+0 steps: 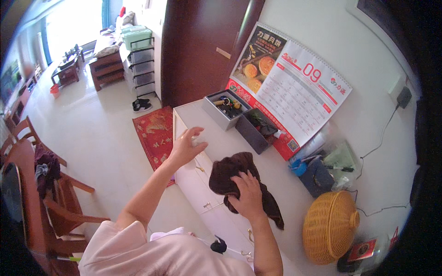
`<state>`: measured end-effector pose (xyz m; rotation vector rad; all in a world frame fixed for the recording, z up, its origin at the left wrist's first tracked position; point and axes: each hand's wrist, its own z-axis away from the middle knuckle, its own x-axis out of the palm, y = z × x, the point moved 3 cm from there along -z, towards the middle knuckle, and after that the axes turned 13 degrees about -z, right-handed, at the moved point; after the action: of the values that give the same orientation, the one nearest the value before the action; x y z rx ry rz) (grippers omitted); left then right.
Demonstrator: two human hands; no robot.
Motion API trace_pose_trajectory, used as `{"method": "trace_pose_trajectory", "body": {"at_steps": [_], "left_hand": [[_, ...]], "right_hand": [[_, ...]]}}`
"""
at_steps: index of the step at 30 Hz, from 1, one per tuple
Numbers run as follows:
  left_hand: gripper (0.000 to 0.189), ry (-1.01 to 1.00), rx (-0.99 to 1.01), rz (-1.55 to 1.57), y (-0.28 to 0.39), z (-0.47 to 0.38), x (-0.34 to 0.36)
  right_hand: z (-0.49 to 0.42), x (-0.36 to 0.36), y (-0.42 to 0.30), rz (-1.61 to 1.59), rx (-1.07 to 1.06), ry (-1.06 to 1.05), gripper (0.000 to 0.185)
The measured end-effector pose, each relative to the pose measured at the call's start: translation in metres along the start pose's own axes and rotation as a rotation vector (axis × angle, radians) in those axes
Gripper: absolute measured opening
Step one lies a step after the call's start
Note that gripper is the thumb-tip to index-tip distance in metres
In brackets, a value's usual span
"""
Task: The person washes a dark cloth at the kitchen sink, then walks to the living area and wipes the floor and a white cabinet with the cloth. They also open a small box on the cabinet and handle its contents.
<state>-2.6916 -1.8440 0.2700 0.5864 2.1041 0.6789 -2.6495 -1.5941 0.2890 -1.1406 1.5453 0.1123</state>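
Note:
My right hand (248, 195) rests on a bunched dark brown cloth (229, 169), its fingers pressed into the folds. The cloth lies on the white top of a cabinet (276, 169), one end trailing towards me. To the left, my left hand (186, 147) is raised by the cabinet's far left edge, thumb and fingers curved apart. A pale, blurred patch shows between them; I cannot tell whether it is a held object. Beyond the cloth, a grey box (221, 115) of small items stands beside a dark open box (250, 132) with glasses in it.
A wall calendar (290, 86) hangs low behind the boxes. To the right are a blue pouch (316, 177), a lidded wicker basket (329, 227) and a power cable (380, 138). Left of the cabinet lie a red mat (153, 131) and a wooden chair (65, 196).

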Motion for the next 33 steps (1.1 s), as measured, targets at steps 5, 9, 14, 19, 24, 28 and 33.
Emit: {"method": "trace_pose_trajectory", "body": {"at_steps": [5,9,14,19,24,28,33], "left_hand": [[0.05,-0.125,-0.058,-0.191,0.008,-0.04,-0.013],[0.052,-0.152,0.125,-0.223,-0.005,-0.077,-0.003],[0.052,-0.329,0.446,-0.326,-0.015,-0.118,0.027],[0.045,-0.565,0.544,-0.325,-0.025,-0.14,0.054],[0.038,-0.472,0.669,-0.303,-0.046,-0.157,0.052],[0.037,-0.437,0.722,-0.32,-0.068,-0.165,0.013],[0.034,-0.315,0.632,-0.248,-0.1,-0.184,-0.098]], "right_hand": [[0.036,-0.023,0.016,-0.167,0.062,-0.003,0.041],[0.064,-0.034,0.026,-0.068,0.226,0.102,0.045],[0.015,-0.008,0.015,-0.013,0.116,0.082,0.047],[-0.044,0.017,0.0,-0.002,0.073,0.068,0.046],[-0.06,0.024,0.0,0.001,0.192,0.049,0.047],[-0.057,0.032,0.0,0.019,0.237,0.049,0.049],[-0.113,0.061,-0.019,0.029,0.223,-0.125,0.062]]}}
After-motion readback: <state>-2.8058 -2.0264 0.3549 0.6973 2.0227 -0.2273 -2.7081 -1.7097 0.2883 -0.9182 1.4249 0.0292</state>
